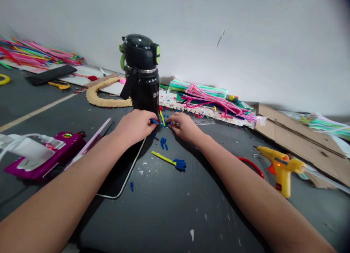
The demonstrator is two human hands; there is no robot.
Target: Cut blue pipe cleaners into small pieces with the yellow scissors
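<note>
My left hand (139, 126) pinches a short blue piece (154, 121) in front of the black bottle (144, 89). My right hand (183, 125) rests on the grey table (175, 213) just to the right, its fingers curled close to small blue bits; what they grip, if anything, is too small to tell. Between the hands stands a yellow stem (162, 118) with blue at its lower end. Several blue pieces (163, 143) lie nearer me, and below them a yellow stem with a blue tufted end (179, 164).
A yellow glue gun (284, 167) stands at the right before cardboard (295, 136). Pink and green pipe cleaners (207, 96) lie along the wall. A tablet (123, 169) and purple power strip (58, 152) are at the left.
</note>
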